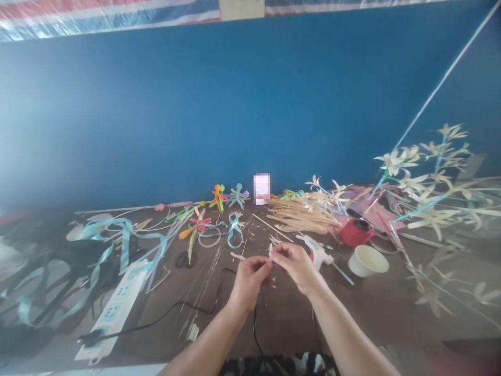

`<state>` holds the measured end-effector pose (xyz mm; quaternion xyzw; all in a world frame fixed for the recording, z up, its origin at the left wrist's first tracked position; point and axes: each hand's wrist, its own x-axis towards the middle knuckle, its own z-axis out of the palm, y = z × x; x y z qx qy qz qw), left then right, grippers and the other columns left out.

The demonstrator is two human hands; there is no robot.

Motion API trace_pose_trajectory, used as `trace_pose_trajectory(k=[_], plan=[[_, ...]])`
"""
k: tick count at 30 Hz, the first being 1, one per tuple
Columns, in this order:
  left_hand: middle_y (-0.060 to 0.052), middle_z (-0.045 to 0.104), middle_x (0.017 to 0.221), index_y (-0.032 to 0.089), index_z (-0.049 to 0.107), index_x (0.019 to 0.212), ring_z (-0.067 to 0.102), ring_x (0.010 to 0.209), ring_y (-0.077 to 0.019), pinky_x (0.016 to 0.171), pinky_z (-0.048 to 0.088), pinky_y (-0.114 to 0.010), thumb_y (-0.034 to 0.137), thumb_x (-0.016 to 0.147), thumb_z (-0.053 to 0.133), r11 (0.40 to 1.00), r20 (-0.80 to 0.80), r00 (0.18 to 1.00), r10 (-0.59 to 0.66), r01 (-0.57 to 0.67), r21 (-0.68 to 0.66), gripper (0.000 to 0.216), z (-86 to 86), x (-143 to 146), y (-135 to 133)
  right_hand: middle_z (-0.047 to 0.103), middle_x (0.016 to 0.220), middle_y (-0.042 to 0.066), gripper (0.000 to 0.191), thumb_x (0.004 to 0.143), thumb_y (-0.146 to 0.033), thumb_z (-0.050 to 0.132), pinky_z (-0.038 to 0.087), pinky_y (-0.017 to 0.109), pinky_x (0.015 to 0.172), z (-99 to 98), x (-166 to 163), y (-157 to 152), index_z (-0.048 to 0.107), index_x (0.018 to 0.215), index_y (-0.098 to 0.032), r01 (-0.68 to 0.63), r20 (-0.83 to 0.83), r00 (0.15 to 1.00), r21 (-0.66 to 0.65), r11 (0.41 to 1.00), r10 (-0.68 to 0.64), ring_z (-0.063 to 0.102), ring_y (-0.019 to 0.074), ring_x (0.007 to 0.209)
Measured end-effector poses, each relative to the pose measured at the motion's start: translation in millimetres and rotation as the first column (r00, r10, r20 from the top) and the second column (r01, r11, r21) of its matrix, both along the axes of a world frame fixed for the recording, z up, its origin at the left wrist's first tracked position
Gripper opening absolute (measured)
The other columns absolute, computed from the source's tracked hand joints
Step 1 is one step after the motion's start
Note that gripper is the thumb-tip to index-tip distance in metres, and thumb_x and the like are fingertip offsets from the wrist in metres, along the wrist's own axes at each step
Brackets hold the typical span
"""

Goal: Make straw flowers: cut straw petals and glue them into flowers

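Both my hands meet over the middle of the table, fingertips almost touching. My right hand (291, 261) is closed in a pinch on a small pale strip (270, 249), whose tip sticks up above the fingers. The thumb and forefinger of my left hand (252, 277) are pressed together at the lower end of this strip; its exact shape there is hidden. Just right of my right hand lies a white and red glue gun (321, 256) with a glue stick (344, 274) poking out. Pale scraps (238, 256) lie around my fingers.
A power strip (117, 310) with a black cable (168, 313) lies left. Dried pale strips (301, 214) are heaped behind my hands. Rightward stand a cream bowl (368, 261), a red roll-like object (356, 232) and pale flower stems (422, 183). Scissors (183, 259) and blue ribbon (125, 235) lie left.
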<state>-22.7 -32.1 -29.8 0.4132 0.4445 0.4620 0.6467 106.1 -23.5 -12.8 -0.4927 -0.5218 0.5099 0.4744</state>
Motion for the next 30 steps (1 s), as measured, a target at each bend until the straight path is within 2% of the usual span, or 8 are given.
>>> trace_pose_trajectory(k=[4,11,14,18,21,23,27,30], plan=[[0.000,0.054,0.053,0.012,0.063,0.069,0.044,0.045,-0.0071,0.045,0.037,-0.019,0.035,0.061,0.064,1.000,-0.036,0.999,0.028,-0.028,0.005,0.025,-0.2,0,0,0.052,0.055,-0.003,0.021,0.068,-0.035,0.057,0.023,0.017,0.037,-2.0,-2,0,0.056,0.066,-0.015,0.009,-0.019,1.000,-0.026,1.000,-0.010,0.033,0.0048,0.040],[0.002,0.051,0.052,0.012,0.062,0.068,0.043,0.043,-0.0062,0.043,0.037,-0.018,0.035,0.058,0.066,0.997,0.005,0.998,0.062,-0.062,-0.036,0.025,0.0,0,2,0.027,0.046,-0.009,0.029,0.072,-0.042,0.052,0.013,0.016,0.035,-5.4,4,-2,0.054,0.081,-0.015,-0.036,-0.223,0.975,-0.178,0.983,-0.005,0.021,0.0035,0.036],[0.002,0.052,0.053,0.013,0.062,0.068,0.043,0.044,-0.0063,0.043,0.039,-0.019,0.035,0.056,0.067,0.995,0.011,0.996,0.088,-0.087,-0.045,0.026,-1.7,-1,2,0.027,0.047,-0.009,0.025,0.071,-0.039,0.053,0.014,0.016,0.035,-9.7,6,-4,0.053,0.079,-0.016,-0.015,-0.227,0.974,-0.163,0.987,-0.023,0.022,0.0037,0.037],[0.002,0.052,0.055,0.012,0.062,0.069,0.044,0.046,-0.0068,0.044,0.040,-0.020,0.035,0.059,0.065,0.996,-0.012,0.997,0.081,-0.081,-0.027,0.026,-3.6,-2,1,0.042,0.053,-0.005,0.017,0.072,-0.033,0.053,0.028,0.019,0.040,-11.7,2,-13,0.055,0.073,-0.016,0.093,0.023,0.995,0.051,0.994,-0.095,0.035,0.0068,0.042],[0.000,0.055,0.058,0.012,0.063,0.071,0.045,0.047,-0.0074,0.045,0.040,-0.020,0.035,0.060,0.064,0.997,-0.042,0.997,0.070,-0.070,-0.010,0.025,-3.7,-2,0,0.051,0.067,0.001,0.014,0.075,-0.027,0.049,0.039,0.023,0.054,-9.3,-3,-24,0.059,0.078,-0.018,0.113,0.231,0.955,0.292,0.950,-0.185,0.048,0.0119,0.058],[-0.001,0.058,0.060,0.013,0.065,0.072,0.047,0.048,-0.0082,0.046,0.039,-0.020,0.035,0.060,0.063,0.997,-0.069,0.994,0.079,-0.079,0.006,0.025,-3.6,-1,-1,0.052,0.073,0.003,0.017,0.078,-0.024,0.045,0.042,0.025,0.062,-8.3,-5,-30,0.060,0.085,-0.021,0.086,0.338,0.913,0.390,0.917,-0.229,0.051,0.0139,0.065],[-0.003,0.062,0.063,0.014,0.066,0.073,0.049,0.051,-0.0104,0.048,0.038,-0.020,0.032,0.060,0.063,0.988,-0.121,0.983,0.140,-0.131,0.078,0.023,-4.4,1,-3,0.051,0.075,0.004,0.022,0.079,-0.022,0.042,0.043,0.026,0.065,-10.8,-6,-35,0.060,0.093,-0.023,0.035,0.454,0.848,0.465,0.885,-0.272,0.053,0.0141,0.066],[-0.003,0.060,0.061,0.015,0.067,0.071,0.048,0.051,-0.0109,0.048,0.037,-0.021,0.030,0.061,0.062,0.975,-0.164,0.970,0.178,-0.151,0.162,0.018,-3.9,1,-4,0.051,0.075,0.004,0.022,0.079,-0.022,0.042,0.043,0.026,0.065,-12.0,-6,-37,0.060,0.093,-0.022,0.028,0.450,0.851,0.478,0.878,-0.272,0.053,0.0144,0.066]])
